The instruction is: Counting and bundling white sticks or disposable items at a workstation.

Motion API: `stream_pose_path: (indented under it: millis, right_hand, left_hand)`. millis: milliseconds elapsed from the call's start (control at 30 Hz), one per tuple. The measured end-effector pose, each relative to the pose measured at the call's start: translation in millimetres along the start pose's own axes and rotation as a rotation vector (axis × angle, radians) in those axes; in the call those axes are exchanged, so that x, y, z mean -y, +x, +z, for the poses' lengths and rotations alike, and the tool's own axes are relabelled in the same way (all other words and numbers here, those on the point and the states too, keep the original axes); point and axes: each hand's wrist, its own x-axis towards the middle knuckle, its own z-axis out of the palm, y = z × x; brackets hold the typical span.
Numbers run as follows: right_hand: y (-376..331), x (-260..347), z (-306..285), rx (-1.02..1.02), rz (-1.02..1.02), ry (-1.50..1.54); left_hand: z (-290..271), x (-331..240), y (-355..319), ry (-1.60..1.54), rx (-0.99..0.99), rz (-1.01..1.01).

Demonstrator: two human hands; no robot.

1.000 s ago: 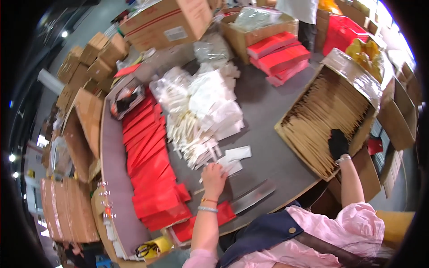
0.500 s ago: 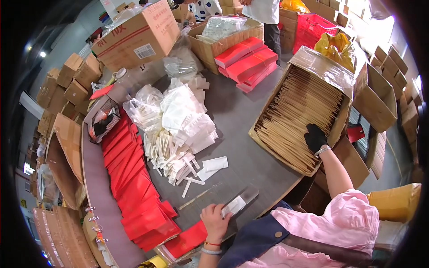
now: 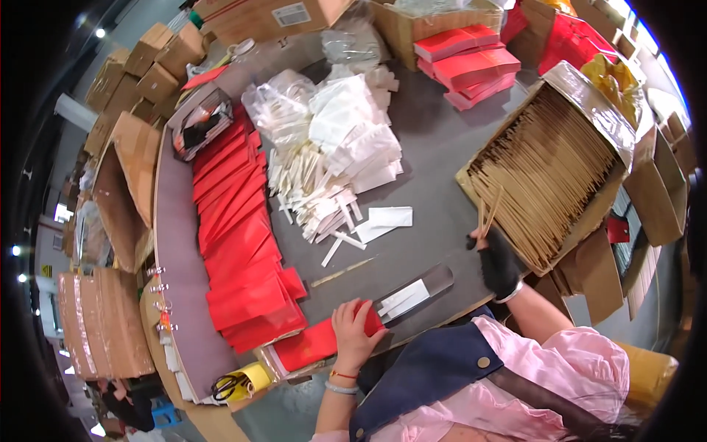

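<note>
My right hand (image 3: pixel 498 269), in a black glove with bare fingertips, pinches a pair of wooden chopsticks (image 3: pixel 491 211) near the box's front left edge. Many more chopsticks (image 3: pixel 549 173) lie in rows in the open cardboard box (image 3: pixel 471 177). At the table's near edge my left hand (image 3: pixel 355 335) lies with fingers spread on a flat red paper sleeve (image 3: pixel 305 345). A long, shallow, see-through holder (image 3: pixel 440 281) extends from the sleeve's right end. On the holder rests a white packet with a narrow white strip (image 3: pixel 405 298).
Overlapping red sleeves (image 3: pixel 243 250) line the left of the table (image 3: pixel 434 155). White packets and strips (image 3: pixel 353 140) are heaped mid-table. Red bundles (image 3: pixel 471 65) stand at the back. A wire basket (image 3: pixel 200 127) and yellow container (image 3: pixel 250 381) sit along the left edge.
My right hand has come out of the box toward me with a pair of chopsticks. My left hand has moved off the white packet onto the red sleeve. The view has shifted.
</note>
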Motion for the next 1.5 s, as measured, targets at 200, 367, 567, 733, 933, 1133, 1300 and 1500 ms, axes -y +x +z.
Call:
stream_pose_path:
  millis: [200,367,567,733,933,1133,1300,1500]
  right_hand:
    - [-16.0,-37.2,14.0,0.537,-0.016,-0.332]
    - [-4.0,-19.4,-2.0,0.849,-0.226,-0.752]
    - [-11.9,-33.0,47.3,0.853,-0.395,-0.574]
    - [-12.2,-63.7,35.3,0.653,-0.064,-0.472]
    - [-31.8,-10.4,99.4,0.698,-0.193,-0.183]
    - [16.1,29.6,69.9,1.114,-0.186,-0.858]
    - [21.6,19.9,32.1,0.576,-0.272,-0.64]
    - [8.4,34.1,39.6,0.758,-0.256,-0.8]
  left_hand:
    - [0.7,6.6,-8.0,0.043,0.04,-0.023]
    - [0.7,10.7,-7.6,0.027,0.014,0.005]
    - [11.2,-14.7,15.7,0.0,0.012,0.034]
    - [16.2,-16.9,18.1,0.027,0.006,0.02]
    - [14.7,-15.2,33.7,-0.01,0.009,0.048]
    - [-47.6,-36.6,56.1,0.246,0.361,0.165]
    - [-116.7,38.1,64.0,0.316,-0.049,0.114]
    - [-5.2,12.5,3.4,0.19,-0.17,-0.361]
